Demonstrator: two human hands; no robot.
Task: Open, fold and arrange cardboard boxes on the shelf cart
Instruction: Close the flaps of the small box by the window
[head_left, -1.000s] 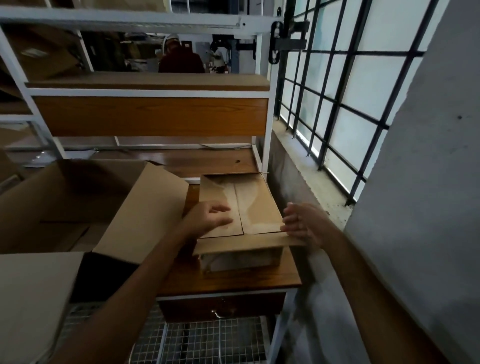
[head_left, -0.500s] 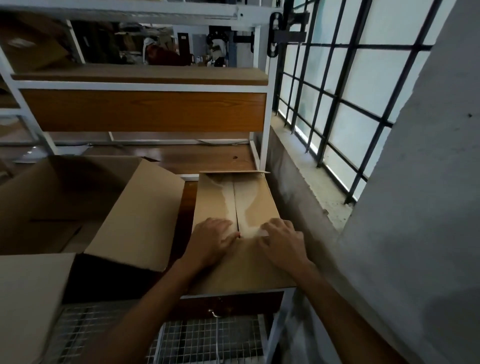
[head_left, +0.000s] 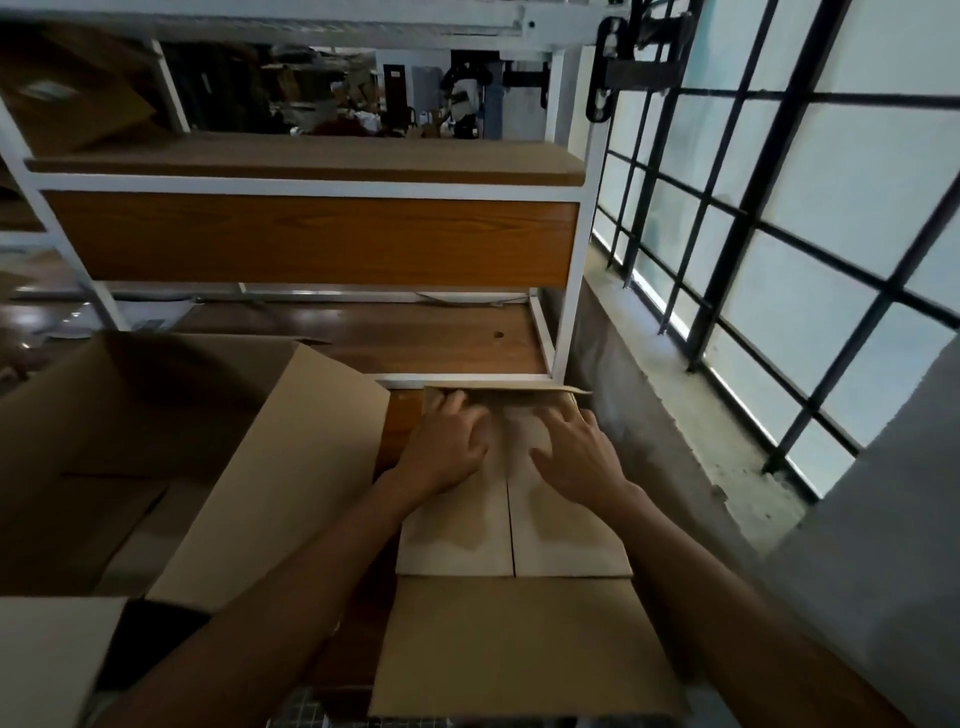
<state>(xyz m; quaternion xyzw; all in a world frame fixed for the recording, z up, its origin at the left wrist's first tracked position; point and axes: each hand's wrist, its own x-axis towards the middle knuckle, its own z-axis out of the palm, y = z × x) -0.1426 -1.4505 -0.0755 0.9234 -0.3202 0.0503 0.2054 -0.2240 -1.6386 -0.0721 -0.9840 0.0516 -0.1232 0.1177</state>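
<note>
A small brown cardboard box (head_left: 511, 540) stands on the wooden shelf of the cart (head_left: 457, 340), its two top flaps folded down and meeting at a centre seam. Its near side faces me at the bottom of the view. My left hand (head_left: 447, 447) lies flat on the left flap, fingers stretched to the far edge. My right hand (head_left: 576, 457) lies flat on the right flap with fingers spread. Both press the flaps down near the box's far end.
A large open cardboard box (head_left: 171, 457) stands at the left, its tall flap next to my left arm. Another cardboard piece (head_left: 47, 670) shows at the bottom left. A wooden upper shelf (head_left: 311, 156) hangs above. A barred window (head_left: 779, 218) and concrete sill run along the right.
Both hands slid forward along the flaps from the near part of the seam to the box's far end. The view moved closer and higher over the box.
</note>
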